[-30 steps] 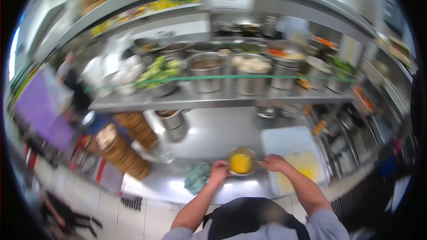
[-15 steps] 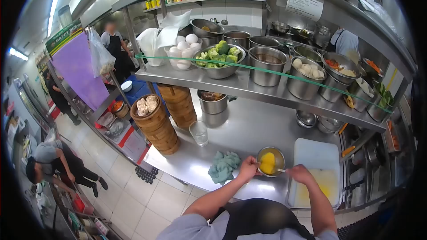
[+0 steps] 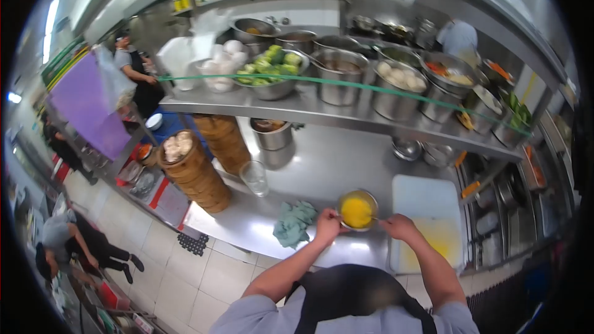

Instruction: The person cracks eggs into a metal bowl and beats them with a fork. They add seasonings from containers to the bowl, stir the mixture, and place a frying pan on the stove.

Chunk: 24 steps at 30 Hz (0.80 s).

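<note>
A small metal bowl (image 3: 373,200) stands on the steel counter in front of me, with yellow beaten egg (image 3: 356,212) in it. My left hand (image 3: 328,226) grips the bowl's rim from the left. On the other side, my right hand (image 3: 400,227) is closed around a thin metal utensil (image 3: 374,218) that dips into the egg; whether it is a spoon or a fork I cannot tell. Right of the bowl lies a white cutting board (image 3: 427,198) with a yellow wet smear on its near half. A crumpled green cloth (image 3: 294,223) lies to the left.
Bamboo steamers (image 3: 197,180) and a clear glass (image 3: 254,179) stand on the left. Overhead, a steel shelf (image 3: 297,115) carries broccoli (image 3: 272,67), eggs (image 3: 226,59) and several pots. Co-workers are at the left and behind the shelf.
The view has shifted, so the counter appears further left and higher. The egg has spread across the bowl, its yellow more even. Both hands keep their holds.
</note>
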{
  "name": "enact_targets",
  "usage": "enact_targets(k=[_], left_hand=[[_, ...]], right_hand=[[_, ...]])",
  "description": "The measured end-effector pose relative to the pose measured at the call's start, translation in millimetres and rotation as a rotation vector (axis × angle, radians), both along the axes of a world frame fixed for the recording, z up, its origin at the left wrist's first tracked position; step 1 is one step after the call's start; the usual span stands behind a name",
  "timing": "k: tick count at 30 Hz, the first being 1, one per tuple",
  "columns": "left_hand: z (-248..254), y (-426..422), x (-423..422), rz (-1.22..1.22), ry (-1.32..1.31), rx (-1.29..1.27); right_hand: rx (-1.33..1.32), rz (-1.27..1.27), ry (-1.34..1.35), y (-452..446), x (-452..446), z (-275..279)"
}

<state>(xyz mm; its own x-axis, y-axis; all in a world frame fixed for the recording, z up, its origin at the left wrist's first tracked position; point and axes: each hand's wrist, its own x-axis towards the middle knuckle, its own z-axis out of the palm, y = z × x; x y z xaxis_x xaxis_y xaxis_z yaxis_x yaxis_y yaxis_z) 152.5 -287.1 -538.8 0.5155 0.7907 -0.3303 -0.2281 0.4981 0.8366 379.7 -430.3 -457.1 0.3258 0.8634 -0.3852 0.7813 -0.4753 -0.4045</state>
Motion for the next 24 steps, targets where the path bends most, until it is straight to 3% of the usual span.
enact_targets(k=[2,4,5,8,11,13,14,17,19,22,24], left_hand=[[7.9,-7.2,2.7,0.026,0.022,-0.045],[1.8,-12.1,3.4,0.028,0.010,-0.049],[-0.1,-13.6,2.3,0.009,0.033,-0.031],[11.6,-18.1,1.6,-0.016,0.009,-0.076],[7.1,-18.1,-0.3,-0.048,-0.017,-0.102],[6.4,-13.8,-0.4,-0.053,-0.029,-0.095],[7.6,-11.0,0.6,-0.060,-0.029,-0.089],[5.6,-12.0,0.3,-0.069,-0.037,-0.062],[12.3,-10.1,-0.1,-0.089,-0.036,-0.071],[16.3,-12.0,1.7,-0.077,-0.007,-0.036],[17.6,-12.1,1.3,-0.076,0.001,-0.039]], right_hand=[[-0.067,0.082,0.099,5.3,2.5,-3.2],[0.116,-0.079,-0.018,7.1,-2.1,13.9],[0.099,-0.020,-0.059,5.5,-0.3,5.1],[-0.060,0.119,0.162,9.1,4.0,10.7],[0.050,-0.137,0.080,6.3,0.7,15.9],[-0.085,0.087,0.163,6.6,1.5,12.2],[-0.078,0.081,0.162,9.7,2.5,12.6],[0.030,-0.140,0.077,9.8,4.3,12.6],[-0.124,0.087,0.176,10.9,6.2,13.3],[0.080,-0.093,-0.034,9.0,2.4,8.7],[-0.007,0.002,0.063,8.4,2.8,10.3]])
